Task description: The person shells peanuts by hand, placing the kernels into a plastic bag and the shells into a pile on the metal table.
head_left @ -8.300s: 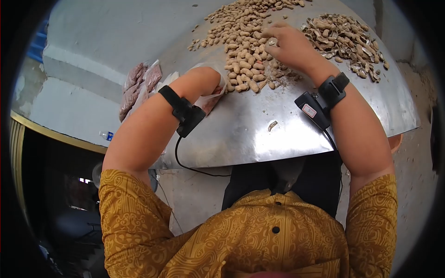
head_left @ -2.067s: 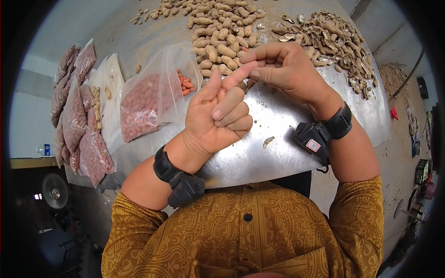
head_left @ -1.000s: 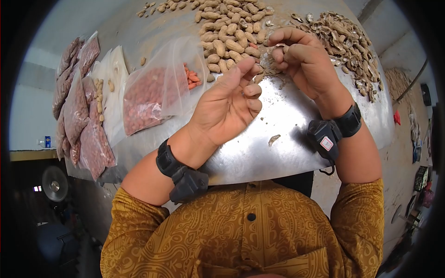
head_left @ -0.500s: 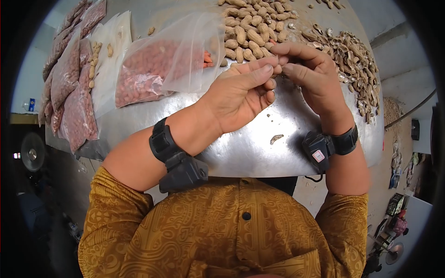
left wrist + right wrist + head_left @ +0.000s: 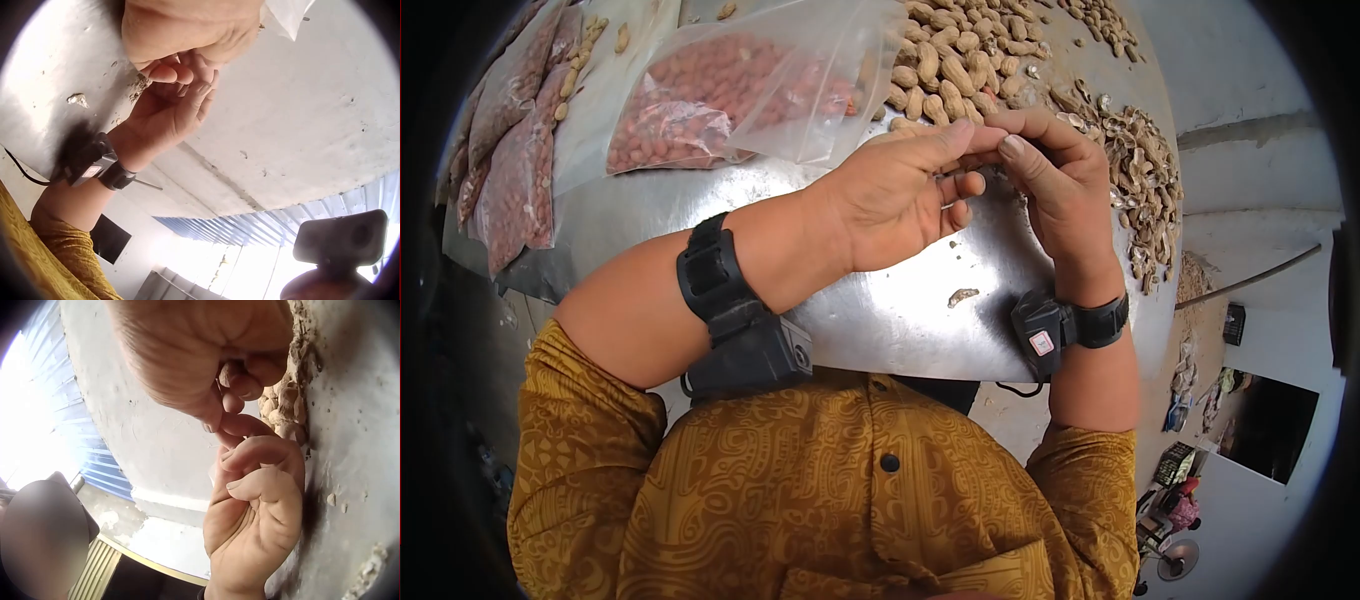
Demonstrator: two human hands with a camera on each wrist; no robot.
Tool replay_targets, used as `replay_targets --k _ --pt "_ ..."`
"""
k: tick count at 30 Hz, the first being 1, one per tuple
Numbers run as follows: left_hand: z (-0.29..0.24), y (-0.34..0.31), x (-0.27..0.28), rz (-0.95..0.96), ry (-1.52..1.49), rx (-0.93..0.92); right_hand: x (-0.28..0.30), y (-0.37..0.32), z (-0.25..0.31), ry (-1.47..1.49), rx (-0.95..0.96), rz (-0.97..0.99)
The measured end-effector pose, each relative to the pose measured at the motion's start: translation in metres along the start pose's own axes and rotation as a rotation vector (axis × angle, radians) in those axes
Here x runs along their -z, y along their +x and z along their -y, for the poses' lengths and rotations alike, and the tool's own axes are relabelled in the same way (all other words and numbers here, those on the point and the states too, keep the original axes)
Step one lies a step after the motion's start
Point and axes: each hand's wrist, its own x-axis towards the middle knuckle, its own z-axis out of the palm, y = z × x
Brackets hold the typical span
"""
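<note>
My left hand (image 5: 895, 210) and right hand (image 5: 1072, 200) meet fingertip to fingertip over the metal table (image 5: 880, 320). In the right wrist view, a small brown peanut (image 5: 229, 375) is tucked among the right hand's curled fingers. That hand's thumb and index finger pinch at the left index fingertip. On the left hand, the thumb lies along the index finger and the other fingers curl; I cannot tell whether it holds anything. Unshelled peanuts (image 5: 955, 65) are heaped just beyond the hands. An unsealed clear bag of red peanut kernels (image 5: 675, 105) lies left of them.
Empty peanut shells (image 5: 1145, 170) form a pile right of the right hand. Several filled kernel bags (image 5: 520, 180) lie at the far left, beside flat plastic bags (image 5: 615, 75) with a few peanuts on top. A loose shell bit (image 5: 963, 297) rests near the table's front edge.
Earlier the left hand was in the bag and the right at the peanut heap. The hands then met, stood apart one second ago, and have come together again. The head view has shifted.
</note>
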Motion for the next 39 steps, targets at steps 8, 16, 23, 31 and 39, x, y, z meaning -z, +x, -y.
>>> replay_targets --k 8,16,23,31,39 --pt "-0.002 -0.001 -0.001 0.087 -0.080 0.025 0.002 0.001 -0.005 -0.008 0.064 -0.051" --pt "-0.002 0.000 0.001 0.180 -0.159 0.073 0.002 0.003 -0.009 -0.107 0.109 -0.061" --pt "-0.001 0.000 0.002 0.273 -0.239 0.100 0.001 0.003 -0.008 -0.112 0.119 -0.084" --pt "-0.001 0.002 0.004 0.296 -0.284 0.107 0.003 0.004 -0.008 -0.090 0.013 -0.097" --pt "-0.001 0.001 0.004 0.274 -0.285 0.108 0.004 0.004 -0.008 0.084 -0.106 -0.111"
